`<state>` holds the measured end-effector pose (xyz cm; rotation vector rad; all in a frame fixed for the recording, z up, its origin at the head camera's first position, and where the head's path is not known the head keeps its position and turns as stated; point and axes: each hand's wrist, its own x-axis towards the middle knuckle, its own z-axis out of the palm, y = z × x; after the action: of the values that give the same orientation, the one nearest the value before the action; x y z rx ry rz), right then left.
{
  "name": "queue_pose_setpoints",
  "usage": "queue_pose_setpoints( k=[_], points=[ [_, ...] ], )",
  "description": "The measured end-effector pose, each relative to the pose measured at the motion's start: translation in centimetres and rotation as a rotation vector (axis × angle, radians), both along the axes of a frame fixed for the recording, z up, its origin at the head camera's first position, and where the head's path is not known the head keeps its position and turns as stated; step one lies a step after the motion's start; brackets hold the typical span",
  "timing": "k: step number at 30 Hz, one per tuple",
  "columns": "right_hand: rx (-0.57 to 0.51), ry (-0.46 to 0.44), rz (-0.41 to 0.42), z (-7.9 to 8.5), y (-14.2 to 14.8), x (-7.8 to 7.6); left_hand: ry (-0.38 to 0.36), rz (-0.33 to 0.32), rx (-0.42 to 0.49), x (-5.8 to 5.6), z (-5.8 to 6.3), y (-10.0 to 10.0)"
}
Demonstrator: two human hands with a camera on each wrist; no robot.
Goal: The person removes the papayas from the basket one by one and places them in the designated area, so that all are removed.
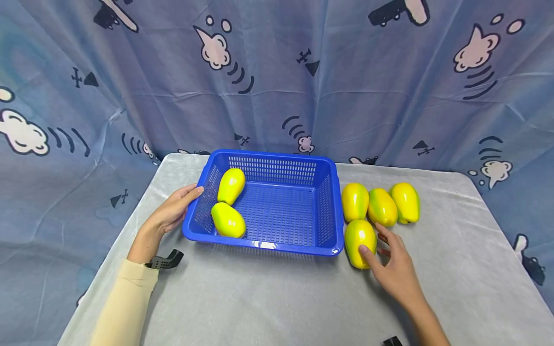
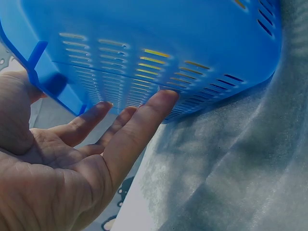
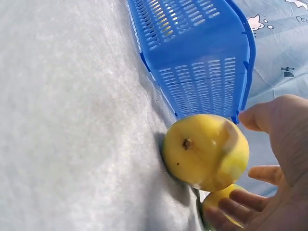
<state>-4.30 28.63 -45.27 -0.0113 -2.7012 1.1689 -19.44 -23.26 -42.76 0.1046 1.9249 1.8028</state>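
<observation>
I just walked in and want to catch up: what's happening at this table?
A person's left hand holds the left rim of a blue rectangular plastic basket on a grey cloth-covered table. Their right hand is spread around a smooth yellow-green oval fruit just right of the basket, with no firm grip apparent. Two similar fruits lie inside, at the basket's left end; three more sit on the table, beyond the one at the right hand.

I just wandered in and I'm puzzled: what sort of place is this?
Probably an indoor setup for demonstrating or recording tabletop work: a printed curtain hangs behind a cloth-covered table, which holds a blue basket and yellow-green fruit.
</observation>
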Motion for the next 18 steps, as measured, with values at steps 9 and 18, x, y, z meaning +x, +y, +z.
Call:
queue_pose_setpoints(
  k=[9, 18],
  points=[
    [0.004, 0.179, -0.054, 1.3, -0.5, -0.8, 0.021, 0.001, 0.024, -0.2, -0.1, -0.3],
    [0.055, 0.146, 0.012, 4.8, -1.1, -2.2, 0.017, 0.006, 0.006, -0.1, -0.6, 0.1]
  ],
)
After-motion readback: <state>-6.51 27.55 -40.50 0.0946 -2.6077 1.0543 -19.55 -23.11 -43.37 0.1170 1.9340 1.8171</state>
